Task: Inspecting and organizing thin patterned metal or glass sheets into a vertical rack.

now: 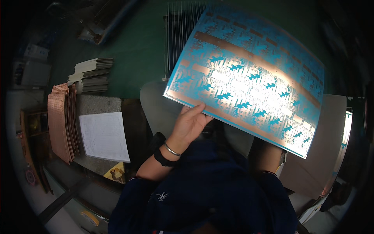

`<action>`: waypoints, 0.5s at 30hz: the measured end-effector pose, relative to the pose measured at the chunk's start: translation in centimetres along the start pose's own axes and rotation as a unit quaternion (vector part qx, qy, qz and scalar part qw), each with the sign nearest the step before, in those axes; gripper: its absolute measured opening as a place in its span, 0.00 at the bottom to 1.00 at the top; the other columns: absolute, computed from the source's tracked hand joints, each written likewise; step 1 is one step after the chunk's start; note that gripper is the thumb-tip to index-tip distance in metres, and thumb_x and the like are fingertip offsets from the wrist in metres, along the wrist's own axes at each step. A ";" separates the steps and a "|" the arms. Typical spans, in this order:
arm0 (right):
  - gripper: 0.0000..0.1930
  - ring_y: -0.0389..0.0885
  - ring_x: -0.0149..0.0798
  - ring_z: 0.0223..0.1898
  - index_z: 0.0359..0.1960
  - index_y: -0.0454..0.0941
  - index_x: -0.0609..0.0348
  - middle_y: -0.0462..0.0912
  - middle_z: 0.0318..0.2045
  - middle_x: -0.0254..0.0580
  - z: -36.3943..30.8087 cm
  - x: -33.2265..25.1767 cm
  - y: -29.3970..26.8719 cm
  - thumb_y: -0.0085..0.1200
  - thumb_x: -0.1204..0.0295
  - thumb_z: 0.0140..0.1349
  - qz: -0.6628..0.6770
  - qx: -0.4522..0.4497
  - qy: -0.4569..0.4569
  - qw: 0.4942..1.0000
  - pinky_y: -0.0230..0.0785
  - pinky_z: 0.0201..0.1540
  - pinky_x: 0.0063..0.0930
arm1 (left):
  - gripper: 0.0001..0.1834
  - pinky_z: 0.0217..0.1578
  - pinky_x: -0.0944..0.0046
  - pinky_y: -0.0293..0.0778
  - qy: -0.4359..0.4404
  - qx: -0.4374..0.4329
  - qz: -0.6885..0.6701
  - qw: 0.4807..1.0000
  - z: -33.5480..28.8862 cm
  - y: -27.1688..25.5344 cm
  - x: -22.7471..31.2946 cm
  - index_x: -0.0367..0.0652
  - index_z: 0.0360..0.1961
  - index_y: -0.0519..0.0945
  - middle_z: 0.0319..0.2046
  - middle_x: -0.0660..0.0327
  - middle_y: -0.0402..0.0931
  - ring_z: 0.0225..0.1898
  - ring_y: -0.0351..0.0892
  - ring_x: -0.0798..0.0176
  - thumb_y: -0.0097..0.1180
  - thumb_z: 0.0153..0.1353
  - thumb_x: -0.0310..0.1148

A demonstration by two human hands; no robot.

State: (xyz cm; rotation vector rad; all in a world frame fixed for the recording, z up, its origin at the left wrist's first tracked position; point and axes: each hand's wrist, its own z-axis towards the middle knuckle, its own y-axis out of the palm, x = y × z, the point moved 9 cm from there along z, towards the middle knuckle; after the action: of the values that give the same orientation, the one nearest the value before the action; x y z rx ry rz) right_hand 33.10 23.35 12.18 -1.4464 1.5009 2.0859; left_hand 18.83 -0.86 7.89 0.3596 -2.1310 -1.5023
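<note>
Gripping the near edge of a thin, blue-and-copper rectangular circuit panel [249, 84] raised before the body, the left hand [193, 123] seemingly presents its surface for checking; the right hand is hidden underneath, grip untellable, and next move calls for level support.

No wording can be read, though a small white emblem [162, 196] stands on the dark blue shirt [233, 195].

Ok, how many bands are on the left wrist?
2: a silver bangle nearer the left hand, which grips the blue-and-copper panel, and a black strap farther up the forearm.
</note>
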 end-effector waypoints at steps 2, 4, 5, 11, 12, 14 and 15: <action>0.27 0.55 0.50 0.65 0.66 0.50 0.50 0.58 0.63 0.51 0.9 -1.7 -0.3 0.27 0.54 0.68 -0.015 0.036 -0.021 0.999 0.55 0.62 0.49 | 0.24 0.59 0.49 0.63 0.046 0.014 -0.002 0.999 0.3 -1.1 2.5 0.39 0.61 0.58 0.58 0.53 0.62 0.60 0.62 0.53 0.43 0.64 0.24; 0.27 0.54 0.51 0.65 0.66 0.50 0.50 0.58 0.63 0.51 1.4 -3.8 -0.4 0.27 0.54 0.68 -0.035 0.088 -0.044 0.995 0.55 0.63 0.49 | 0.22 0.60 0.50 0.61 0.111 0.047 0.014 0.993 0.3 -2.4 5.3 0.37 0.59 0.60 0.58 0.53 0.62 0.60 0.62 0.54 0.44 0.64 0.26; 0.27 0.54 0.51 0.65 0.66 0.50 0.50 0.58 0.63 0.51 1.7 -4.9 -0.2 0.27 0.54 0.68 -0.037 0.101 -0.051 0.993 0.54 0.63 0.49 | 0.23 0.59 0.51 0.62 0.133 0.061 0.014 0.989 0.1 -3.4 6.7 0.38 0.60 0.59 0.58 0.53 0.62 0.60 0.62 0.54 0.45 0.64 0.27; 0.24 0.47 0.53 0.67 0.65 0.52 0.52 0.49 0.66 0.53 3.7 -5.0 -0.7 0.32 0.60 0.68 0.110 -0.035 -0.063 0.991 0.49 0.66 0.50 | 0.22 0.60 0.52 0.60 0.194 0.089 0.003 0.977 -0.3 -7.2 11.2 0.37 0.59 0.62 0.57 0.54 0.65 0.59 0.63 0.56 0.46 0.65 0.29; 0.24 0.48 0.53 0.67 0.65 0.53 0.52 0.49 0.66 0.53 3.7 -4.6 -0.1 0.32 0.61 0.68 0.113 -0.034 -0.061 0.991 0.49 0.66 0.49 | 0.22 0.60 0.52 0.60 0.201 0.091 0.011 0.975 -0.6 -7.2 11.7 0.37 0.59 0.62 0.57 0.54 0.65 0.59 0.63 0.56 0.46 0.65 0.29; 0.24 0.49 0.53 0.66 0.64 0.54 0.52 0.51 0.65 0.54 3.8 -4.4 0.2 0.31 0.61 0.69 0.110 -0.020 -0.069 0.991 0.50 0.66 0.49 | 0.20 0.60 0.51 0.59 0.204 0.091 0.014 0.975 -0.6 -7.0 12.1 0.36 0.57 0.63 0.57 0.53 0.65 0.59 0.63 0.56 0.46 0.65 0.29; 0.23 0.49 0.53 0.66 0.64 0.54 0.52 0.52 0.65 0.54 4.0 -4.1 0.4 0.31 0.61 0.69 0.111 -0.018 -0.066 0.992 0.50 0.65 0.48 | 0.19 0.60 0.51 0.59 0.202 0.085 0.008 0.976 -0.6 -7.3 12.3 0.35 0.56 0.64 0.57 0.52 0.65 0.59 0.63 0.56 0.45 0.65 0.29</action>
State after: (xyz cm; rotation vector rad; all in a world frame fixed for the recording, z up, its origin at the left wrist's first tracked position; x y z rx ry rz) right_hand 32.61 27.85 15.70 -1.1732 1.6447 2.2952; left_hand 8.32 -9.90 4.31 0.6469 -1.9283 -1.1245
